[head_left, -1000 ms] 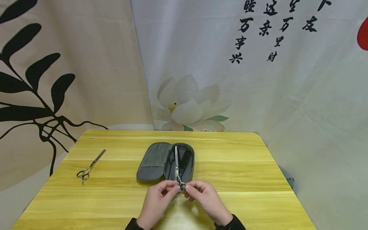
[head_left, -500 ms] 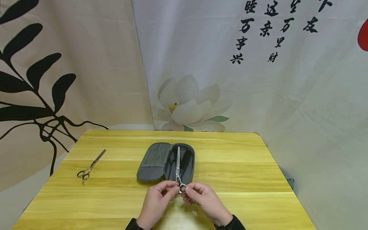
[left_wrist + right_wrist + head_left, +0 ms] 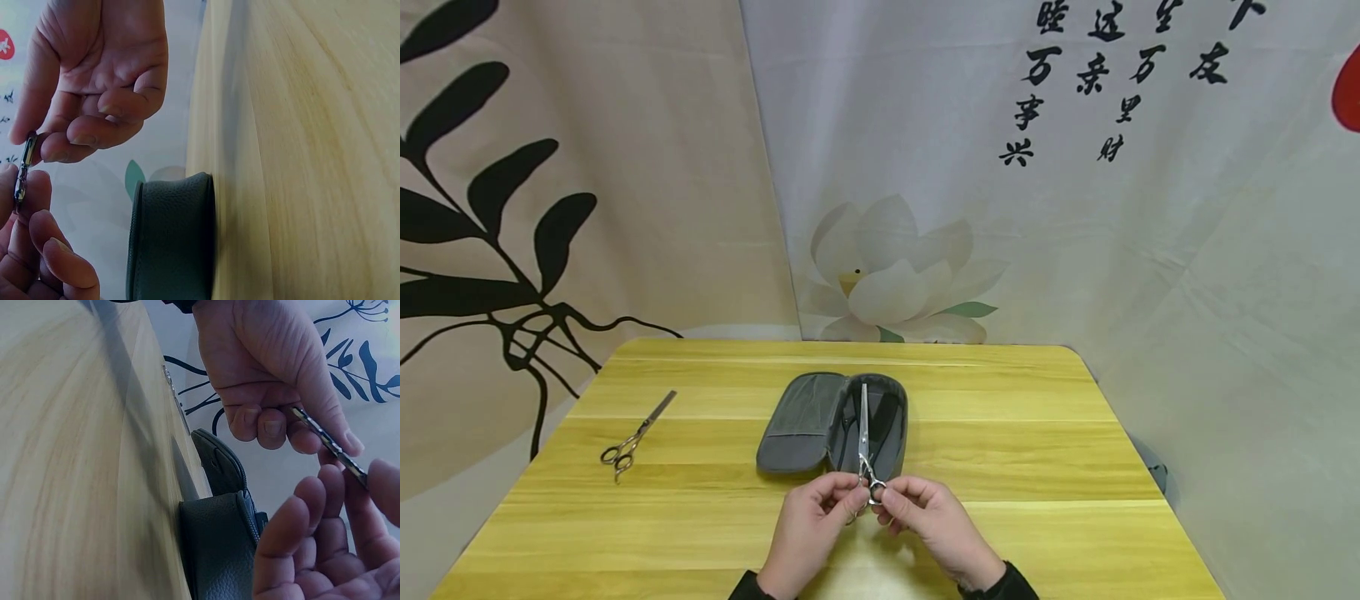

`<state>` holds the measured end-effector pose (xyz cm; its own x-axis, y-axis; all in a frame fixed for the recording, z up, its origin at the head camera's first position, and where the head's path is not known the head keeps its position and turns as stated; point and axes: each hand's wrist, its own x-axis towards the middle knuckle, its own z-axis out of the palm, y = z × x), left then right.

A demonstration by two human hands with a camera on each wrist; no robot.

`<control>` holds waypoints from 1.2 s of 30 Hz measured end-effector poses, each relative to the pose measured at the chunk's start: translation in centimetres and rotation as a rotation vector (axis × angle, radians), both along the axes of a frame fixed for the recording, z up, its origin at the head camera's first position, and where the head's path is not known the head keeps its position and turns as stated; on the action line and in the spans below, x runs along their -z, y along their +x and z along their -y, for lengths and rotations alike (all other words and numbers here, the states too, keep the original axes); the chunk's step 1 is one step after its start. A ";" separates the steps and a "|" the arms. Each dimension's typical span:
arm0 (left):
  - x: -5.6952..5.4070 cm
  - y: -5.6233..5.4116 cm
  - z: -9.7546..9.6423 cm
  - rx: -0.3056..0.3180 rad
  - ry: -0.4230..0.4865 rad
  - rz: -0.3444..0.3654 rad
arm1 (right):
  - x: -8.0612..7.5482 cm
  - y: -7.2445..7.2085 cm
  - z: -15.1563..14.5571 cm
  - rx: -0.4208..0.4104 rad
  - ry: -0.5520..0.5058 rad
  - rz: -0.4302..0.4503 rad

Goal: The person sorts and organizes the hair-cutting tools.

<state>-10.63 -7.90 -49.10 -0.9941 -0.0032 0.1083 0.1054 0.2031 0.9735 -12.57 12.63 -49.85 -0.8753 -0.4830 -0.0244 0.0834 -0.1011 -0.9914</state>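
Note:
A pair of silver haircutting scissors (image 3: 864, 429) points away from me, blades together, held up over the front of an open grey zip case (image 3: 793, 450). My left hand (image 3: 811, 525) pinches one finger ring between thumb and fingers. On the other ring, the thumb and fingers of my right hand (image 3: 938, 523) pinch as well. Seen edge-on in the right wrist view, the scissors' handle (image 3: 329, 445) bridges the two hands. Inside the case lie dark slender items (image 3: 886, 417), partly hidden behind the blades.
A second pair of scissors (image 3: 640, 432) lies on the wooden table (image 3: 1015, 450) at the left. The case's flat lid is folded out to the left. Behind the table's far edge hangs a printed cloth backdrop (image 3: 895, 125) with a lotus and characters.
The scissors' tips have swung slightly to the right since a second ago. Both hands keep their grip and nearly the same place.

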 end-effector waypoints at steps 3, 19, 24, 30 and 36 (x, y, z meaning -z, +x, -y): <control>0.0 0.0 0.0 0.005 0.000 0.011 | -0.1 0.1 0.0 0.012 0.004 0.007; 0.1 0.0 0.1 0.021 0.077 0.015 | 0.1 0.1 0.1 0.037 0.020 -0.032; 0.2 0.0 0.1 0.023 0.085 0.021 | 0.1 0.1 0.1 0.050 0.026 -0.031; 0.2 0.0 0.1 0.027 0.091 0.042 | 0.0 0.1 0.1 0.056 0.031 -0.026; 0.0 0.0 0.4 0.052 0.101 0.036 | 0.0 0.1 0.0 0.046 0.019 -0.036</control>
